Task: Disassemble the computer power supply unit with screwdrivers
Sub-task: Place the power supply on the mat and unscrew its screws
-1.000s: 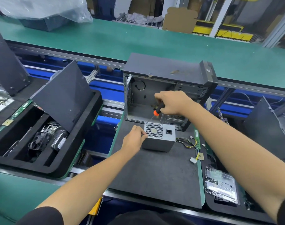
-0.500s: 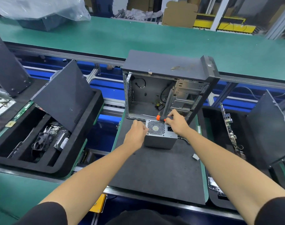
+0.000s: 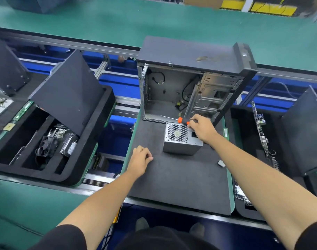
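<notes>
- Grey metal power supply unit [image 3: 181, 141] with honeycomb fan grille: we note it standing on the dark foam mat [image 3: 172, 177], just before the open grey computer case [image 3: 181, 83].
- Right hand [image 3: 202, 129]: grips an orange-and-black-handled screwdriver [image 3: 181, 120] over the unit's top.
- Left hand [image 3: 140, 159]: loosely curled, holding nothing, on the mat.

Your power supply unit [image 3: 182, 141]: plain grey metal, honeycomb grille on top face. Screwdriver [image 3: 181, 120] you hold: orange and black handle, silver shaft. Mat [image 3: 181, 181] on your desk: dark charcoal, green rim. Computer case [image 3: 193, 74]: dark grey shell, pale grey metal inside, black cables. Foam tray [image 3: 51, 141] at your left: black. Conveyor belt [image 3: 154, 20] beyond: teal green.
</notes>
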A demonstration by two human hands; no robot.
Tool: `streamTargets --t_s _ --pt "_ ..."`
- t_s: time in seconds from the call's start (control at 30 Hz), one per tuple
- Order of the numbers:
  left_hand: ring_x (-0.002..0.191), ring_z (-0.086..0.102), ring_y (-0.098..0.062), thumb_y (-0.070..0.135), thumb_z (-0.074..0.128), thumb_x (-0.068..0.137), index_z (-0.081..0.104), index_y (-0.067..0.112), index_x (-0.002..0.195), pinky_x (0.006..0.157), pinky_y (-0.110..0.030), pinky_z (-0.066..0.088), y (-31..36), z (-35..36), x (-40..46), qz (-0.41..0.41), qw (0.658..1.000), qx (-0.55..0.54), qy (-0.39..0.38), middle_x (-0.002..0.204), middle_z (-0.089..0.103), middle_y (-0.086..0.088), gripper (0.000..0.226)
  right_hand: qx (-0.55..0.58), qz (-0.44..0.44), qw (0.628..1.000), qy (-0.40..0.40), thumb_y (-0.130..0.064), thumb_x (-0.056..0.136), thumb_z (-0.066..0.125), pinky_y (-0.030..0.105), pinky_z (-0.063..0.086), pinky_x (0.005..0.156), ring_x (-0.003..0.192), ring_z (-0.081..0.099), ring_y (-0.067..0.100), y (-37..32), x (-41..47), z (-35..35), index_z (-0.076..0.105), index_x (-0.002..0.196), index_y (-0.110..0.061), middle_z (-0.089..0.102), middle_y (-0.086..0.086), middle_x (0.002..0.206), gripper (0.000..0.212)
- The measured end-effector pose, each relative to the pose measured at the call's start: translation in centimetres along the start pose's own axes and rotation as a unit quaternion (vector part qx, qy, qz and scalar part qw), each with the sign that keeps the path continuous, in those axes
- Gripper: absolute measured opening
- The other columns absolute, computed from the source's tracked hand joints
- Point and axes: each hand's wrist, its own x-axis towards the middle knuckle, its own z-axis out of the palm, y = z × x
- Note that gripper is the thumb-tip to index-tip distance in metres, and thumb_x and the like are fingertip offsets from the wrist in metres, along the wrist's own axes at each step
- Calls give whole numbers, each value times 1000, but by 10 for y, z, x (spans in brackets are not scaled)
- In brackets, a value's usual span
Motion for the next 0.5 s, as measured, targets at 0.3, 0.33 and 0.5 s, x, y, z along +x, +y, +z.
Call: streamTargets --t_s 0.3,0.33,0.5 --pt "135 50 -4 7 62 99 59 10 94 112 -32 43 -14 27 -23 19 997 -69 27 129 64 4 7 4 -17 999 39 -26 91 57 38 45 63 71 59 26 10 -1 8 57 92 -17 70 8 85 10" --pt "131 55 -4 5 64 98 61 9 95 112 -30 44 -15 28 -24 15 996 -83 36 127 66 3 6 3 -17 999 41 -27 90 57 36 41 60 67 55 21 10 -2 9 56 90 -18 68 5 81 9" --pt "107 62 -12 8 67 96 66 13 97 94 -34 51 -18 25 -27 36 996 -73 40 106 67 4 6 3 -18 998 52 -29 88 56 33 37 57 61 50 14 10 -1 10 56 90 -19 66 4 77 10"
